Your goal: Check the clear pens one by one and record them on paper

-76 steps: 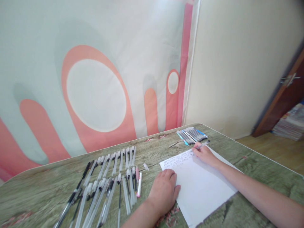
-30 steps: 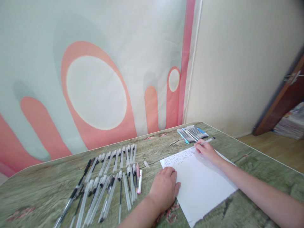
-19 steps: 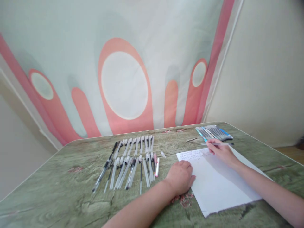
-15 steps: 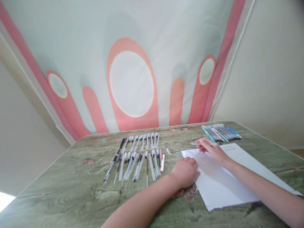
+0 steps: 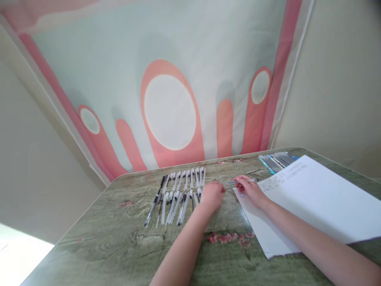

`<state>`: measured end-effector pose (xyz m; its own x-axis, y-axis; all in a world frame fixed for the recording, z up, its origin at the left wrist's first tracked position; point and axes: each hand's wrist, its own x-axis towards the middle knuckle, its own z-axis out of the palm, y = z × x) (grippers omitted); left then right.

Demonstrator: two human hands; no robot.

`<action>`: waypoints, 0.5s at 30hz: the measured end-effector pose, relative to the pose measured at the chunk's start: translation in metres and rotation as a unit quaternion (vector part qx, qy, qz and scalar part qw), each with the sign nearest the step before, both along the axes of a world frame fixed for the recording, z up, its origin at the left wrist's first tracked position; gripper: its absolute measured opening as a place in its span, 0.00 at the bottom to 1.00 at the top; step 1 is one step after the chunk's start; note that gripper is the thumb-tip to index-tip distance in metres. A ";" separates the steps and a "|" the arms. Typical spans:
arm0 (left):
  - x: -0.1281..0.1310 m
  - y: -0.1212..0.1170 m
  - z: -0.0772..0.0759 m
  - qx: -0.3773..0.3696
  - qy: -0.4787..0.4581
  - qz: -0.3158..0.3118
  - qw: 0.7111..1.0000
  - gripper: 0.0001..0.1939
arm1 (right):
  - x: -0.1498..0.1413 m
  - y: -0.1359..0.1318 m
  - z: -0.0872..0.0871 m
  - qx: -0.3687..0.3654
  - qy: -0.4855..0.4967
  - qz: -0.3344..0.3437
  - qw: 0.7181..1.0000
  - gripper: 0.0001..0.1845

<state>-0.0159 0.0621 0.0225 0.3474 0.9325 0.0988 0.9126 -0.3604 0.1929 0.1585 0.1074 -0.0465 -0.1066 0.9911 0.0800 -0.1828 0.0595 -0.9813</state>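
Observation:
My right hand (image 5: 248, 190) is closed around a clear pen (image 5: 254, 180), which lies almost level with its tip end pointing left. Under that wrist and forearm is a white sheet of paper (image 5: 321, 202) with rows of handwriting near its far edge. To the left, my left hand (image 5: 212, 195) has its fingers curled together close to the pen's left end. Whatever sits in those fingers, if anything, is hidden. This hand covers the right end of the near row of pens (image 5: 175, 206), including where a loose cap lay.
Behind the near row lies a second row of capped pens (image 5: 186, 179), with dark pens (image 5: 154, 202) at the left end. Several blue and grey pens (image 5: 278, 161) lie at the far right, partly covered by the paper. A patterned curtain (image 5: 184, 47) hangs behind the wooden table (image 5: 119, 234).
My left hand has left the paper's edge and moved left and away to the pens. My right hand has shifted left with the pen. The paper's far edge has turned onto the blue pens.

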 end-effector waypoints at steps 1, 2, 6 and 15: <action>-0.007 0.006 0.002 -0.001 0.005 0.017 1.000 0.11 | 0.000 0.000 0.000 -0.001 0.000 0.004 1.000 0.14; -0.012 0.011 0.004 -0.005 0.010 0.032 0.999 0.10 | 0.000 0.001 0.001 -0.003 0.000 0.007 1.000 0.14; -0.019 0.022 0.002 -0.010 0.029 0.071 0.997 0.09 | 0.001 0.003 0.001 -0.006 0.000 0.027 1.000 0.13; -0.017 0.012 -0.010 -0.003 0.048 0.079 0.996 0.09 | 0.004 0.002 0.004 -0.019 -0.004 0.049 0.999 0.14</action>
<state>-0.0331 0.0739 0.0123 0.2040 0.9768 0.0660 0.9721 -0.2101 0.1047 0.1623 0.1095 -0.0430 -0.2035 0.9782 0.0419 -0.1778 0.0051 -0.9841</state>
